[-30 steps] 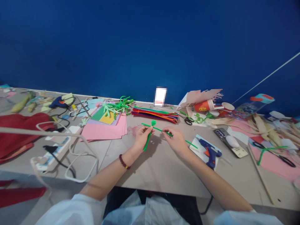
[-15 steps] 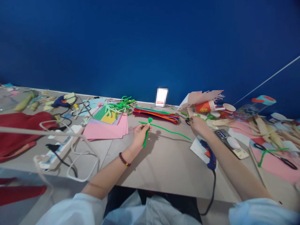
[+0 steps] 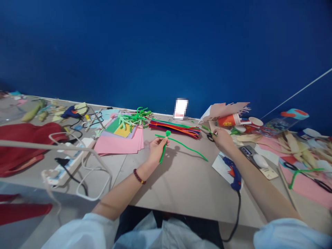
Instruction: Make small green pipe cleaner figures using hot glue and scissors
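Observation:
A bent green pipe cleaner figure [image 3: 168, 133] with a coiled top is pinched between the thumb and fingers of my left hand [image 3: 157, 148]. One long strand of it stretches right over the table, and a shorter folded part hangs below my fingers. At the right end of the bundle of coloured pipe cleaners [image 3: 176, 129], my right hand [image 3: 223, 139] is closed at the handles of a pair of dark scissors [image 3: 210, 137]. My fingers partly hide the scissors, and a small green piece lies close by them.
On the right lie a blue glue gun [image 3: 234, 176], a phone [image 3: 246, 151], red paper cups [image 3: 229, 120] and another green pipe cleaner piece [image 3: 294, 178]. To the left are pink paper sheets [image 3: 120, 144], finished green shapes [image 3: 137, 116], a power strip [image 3: 70, 166] and red cloth [image 3: 28, 145].
My view has shifted slightly, moving everything a little rightward. My right hand has drawn slightly away at the scissors' handles; my left hand keeps its pinch, and the long strand's end hangs lower.

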{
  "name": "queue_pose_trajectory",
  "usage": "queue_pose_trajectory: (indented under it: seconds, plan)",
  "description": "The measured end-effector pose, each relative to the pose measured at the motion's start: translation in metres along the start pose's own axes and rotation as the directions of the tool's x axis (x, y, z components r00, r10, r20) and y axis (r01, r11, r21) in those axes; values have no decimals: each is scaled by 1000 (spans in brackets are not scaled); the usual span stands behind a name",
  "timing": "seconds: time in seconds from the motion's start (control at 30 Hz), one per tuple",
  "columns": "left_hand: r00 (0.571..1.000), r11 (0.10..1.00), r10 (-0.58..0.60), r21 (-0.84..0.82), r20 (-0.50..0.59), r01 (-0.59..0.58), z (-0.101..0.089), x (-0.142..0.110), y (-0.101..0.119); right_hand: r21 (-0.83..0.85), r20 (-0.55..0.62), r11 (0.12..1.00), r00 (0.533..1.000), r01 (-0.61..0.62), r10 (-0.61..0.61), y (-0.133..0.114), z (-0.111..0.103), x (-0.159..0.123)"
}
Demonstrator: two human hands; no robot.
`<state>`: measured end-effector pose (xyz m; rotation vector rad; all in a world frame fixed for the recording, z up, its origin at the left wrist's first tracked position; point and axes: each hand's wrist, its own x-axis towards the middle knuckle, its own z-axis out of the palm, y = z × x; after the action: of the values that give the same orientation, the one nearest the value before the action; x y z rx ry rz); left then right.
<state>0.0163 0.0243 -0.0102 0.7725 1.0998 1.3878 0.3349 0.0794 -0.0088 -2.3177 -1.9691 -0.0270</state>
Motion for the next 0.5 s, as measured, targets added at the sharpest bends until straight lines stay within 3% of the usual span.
queue_pose_trajectory:
  seconds: [0.3, 0.5]
  plan:
    - [1000, 1000, 11, 6, 12, -11, 0, 0, -5, 100, 96, 995, 995, -5, -5, -1, -2, 0]
    - [1000, 1000, 8, 7, -6, -8, 0, 3, -9, 349, 124, 934, 992, -73, 32, 4, -8, 7]
